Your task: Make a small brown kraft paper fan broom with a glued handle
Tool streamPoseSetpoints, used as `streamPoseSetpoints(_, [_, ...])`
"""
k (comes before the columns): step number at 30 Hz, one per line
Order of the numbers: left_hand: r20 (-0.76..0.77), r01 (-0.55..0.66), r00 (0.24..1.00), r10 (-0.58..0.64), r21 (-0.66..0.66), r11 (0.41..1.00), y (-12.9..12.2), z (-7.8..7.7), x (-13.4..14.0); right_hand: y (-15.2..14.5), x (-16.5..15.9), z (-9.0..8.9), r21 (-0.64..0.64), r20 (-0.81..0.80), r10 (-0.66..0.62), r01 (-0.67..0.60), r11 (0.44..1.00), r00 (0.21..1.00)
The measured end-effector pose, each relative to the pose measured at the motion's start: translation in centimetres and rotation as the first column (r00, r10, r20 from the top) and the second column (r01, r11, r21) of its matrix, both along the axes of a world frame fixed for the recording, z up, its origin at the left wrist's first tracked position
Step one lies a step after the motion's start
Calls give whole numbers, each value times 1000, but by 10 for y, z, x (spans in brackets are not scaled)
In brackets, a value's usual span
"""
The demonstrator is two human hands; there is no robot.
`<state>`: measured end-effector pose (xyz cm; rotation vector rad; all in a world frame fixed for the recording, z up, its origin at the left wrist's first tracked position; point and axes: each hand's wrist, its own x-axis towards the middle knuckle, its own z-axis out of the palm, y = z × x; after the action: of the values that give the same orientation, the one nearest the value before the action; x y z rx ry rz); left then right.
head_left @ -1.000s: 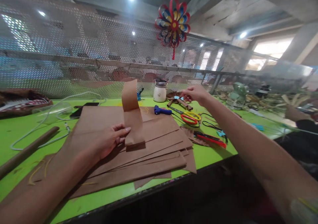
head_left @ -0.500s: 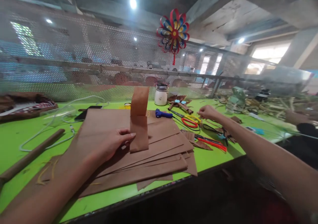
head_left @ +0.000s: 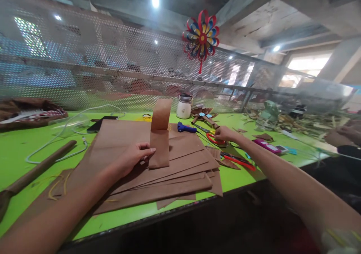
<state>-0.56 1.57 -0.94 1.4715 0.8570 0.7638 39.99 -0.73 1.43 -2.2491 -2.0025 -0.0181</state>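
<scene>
My left hand [head_left: 138, 157] pinches the edge of a folded brown paper strip [head_left: 159, 148]. The strip's upper part stands up and curls away, above a stack of brown paper sheets [head_left: 121, 133]. My right hand [head_left: 225, 133] has its fingers curled at the handles of the scissors [head_left: 212, 138], which have red and yellow grips. It covers most of the yellow grip, and its fingertips are partly hidden. A blue glue gun [head_left: 186, 127] lies just left of the scissors. Red-handled pliers or cutters [head_left: 239, 161] lie nearer the table edge.
A white jar [head_left: 184, 108] stands by the perforated metal screen [head_left: 118, 73]. At left are a brown paper-wrapped stick [head_left: 42, 167], a white cable [head_left: 34, 161] and a dark phone [head_left: 103, 123]. A purple item [head_left: 266, 146] lies at right, near another person's hands [head_left: 342, 134].
My right hand has moved left and slightly down, onto the scissors' handles. The purple item behind my right forearm has come into sight. My left hand keeps its hold on the strip.
</scene>
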Motion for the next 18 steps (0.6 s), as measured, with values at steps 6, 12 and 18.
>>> streamPoseSetpoints(6, [35,33,999,-32,-39,999,2,-2,0,-1,12,-3,172,-27,-138,140,975,990])
streamPoseSetpoints(12, [56,-2,998,9,-107,994,0,-1,1,-5,0,-8,290,-98,-151,173,941,984])
streamPoseSetpoints(18, [70,-30,997,42,-166,986,-2,3,1,-10,-14,-8,310,-121,-81,115,944,989])
